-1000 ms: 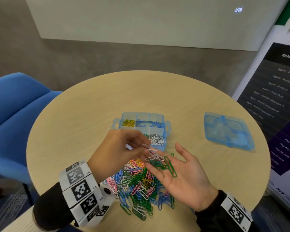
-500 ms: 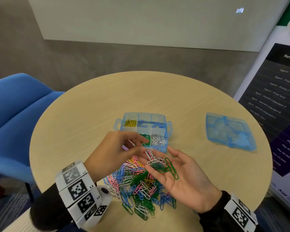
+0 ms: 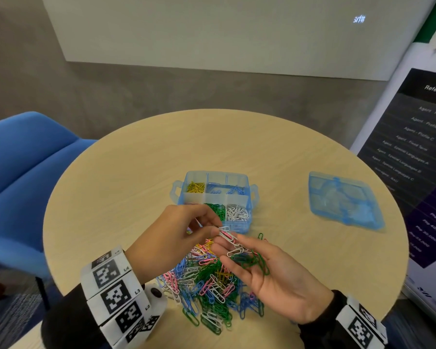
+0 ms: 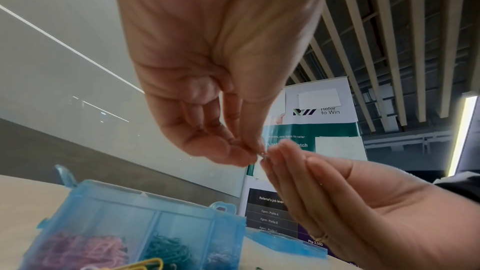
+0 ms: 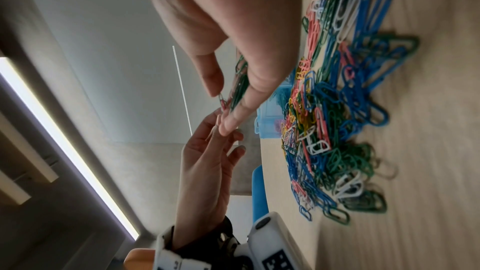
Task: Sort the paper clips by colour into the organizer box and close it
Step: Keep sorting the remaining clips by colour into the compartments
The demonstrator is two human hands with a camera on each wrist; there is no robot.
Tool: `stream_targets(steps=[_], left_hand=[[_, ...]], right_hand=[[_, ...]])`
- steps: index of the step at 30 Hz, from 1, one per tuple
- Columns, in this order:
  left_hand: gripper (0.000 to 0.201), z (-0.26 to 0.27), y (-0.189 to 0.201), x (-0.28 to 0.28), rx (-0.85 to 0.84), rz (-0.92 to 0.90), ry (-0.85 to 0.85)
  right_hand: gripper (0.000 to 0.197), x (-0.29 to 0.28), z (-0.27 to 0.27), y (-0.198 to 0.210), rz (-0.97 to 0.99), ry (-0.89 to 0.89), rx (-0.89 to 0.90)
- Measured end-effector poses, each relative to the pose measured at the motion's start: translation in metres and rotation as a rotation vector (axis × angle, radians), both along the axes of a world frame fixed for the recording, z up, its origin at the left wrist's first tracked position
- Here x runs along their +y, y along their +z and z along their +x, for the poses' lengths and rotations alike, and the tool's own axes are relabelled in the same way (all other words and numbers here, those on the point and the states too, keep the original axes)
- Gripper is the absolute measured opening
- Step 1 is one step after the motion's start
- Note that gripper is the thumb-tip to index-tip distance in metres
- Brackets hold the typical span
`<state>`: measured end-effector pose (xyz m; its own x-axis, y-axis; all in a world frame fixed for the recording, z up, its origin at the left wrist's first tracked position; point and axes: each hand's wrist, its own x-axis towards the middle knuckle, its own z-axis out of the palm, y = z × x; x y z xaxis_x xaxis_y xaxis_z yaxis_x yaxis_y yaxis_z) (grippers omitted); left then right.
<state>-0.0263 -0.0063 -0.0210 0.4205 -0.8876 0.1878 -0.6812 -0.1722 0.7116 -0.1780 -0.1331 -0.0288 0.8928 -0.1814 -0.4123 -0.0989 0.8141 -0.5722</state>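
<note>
The blue organizer box point(image 3: 247, 197) stands open mid-table, holding yellow point(image 3: 195, 187), blue, green point(image 3: 217, 210) and white clips point(image 3: 237, 213); pink clips point(image 4: 83, 247) show in the left wrist view. A mixed pile of paper clips point(image 3: 207, 285) lies in front of it. My right hand point(image 3: 227, 244) is palm up over the pile, carrying green clips point(image 3: 252, 260) and a few white and pink ones, its thumb folded in against them. My left hand point(image 3: 218, 229) pinches a clip at the right hand's fingertips point(image 4: 283, 151).
The box's blue lid point(image 3: 345, 202) lies apart at the right on the round wooden table point(image 3: 136, 172). A blue chair point(image 3: 23, 172) stands to the left and a printed banner point(image 3: 413, 159) to the right, close to the table's edge.
The right thumb has folded in onto the clips in the palm. The left fingers have come down from above to the white and pink clips at the right fingertips.
</note>
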Motion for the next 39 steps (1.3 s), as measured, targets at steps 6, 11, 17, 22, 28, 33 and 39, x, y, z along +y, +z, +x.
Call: stream_targets(steps=[6, 11, 17, 22, 28, 33, 39], left_hand=[[0.008, -0.006, 0.004, 0.001, -0.088, -0.033, -0.018], [0.01, 0.0, 0.006, 0.003, -0.174, -0.04, 0.009], [0.011, 0.005, 0.007, 0.004, -0.112, -0.088, 0.059], [0.011, 0.002, 0.003, 0.003, 0.017, -0.051, 0.046], [0.009, 0.017, 0.007, 0.004, 0.052, -0.072, 0.126], [0.013, 0.033, 0.019, -0.018, -0.004, -0.025, 0.151], [0.014, 0.035, 0.027, -0.068, -0.12, 0.113, 0.068]], right_hand=[[0.02, 0.001, 0.002, -0.006, -0.105, -0.068, 0.098], [0.013, 0.0, 0.002, -0.005, -0.167, -0.096, 0.137], [0.014, -0.001, 0.002, -0.003, -0.146, -0.104, 0.14], [0.02, 0.0, 0.002, -0.002, -0.098, -0.121, 0.135], [0.017, -0.009, 0.001, 0.004, -0.095, -0.162, 0.115], [0.018, -0.018, -0.001, 0.008, -0.091, -0.225, 0.087], [0.018, -0.021, -0.002, 0.011, -0.085, -0.24, 0.083]])
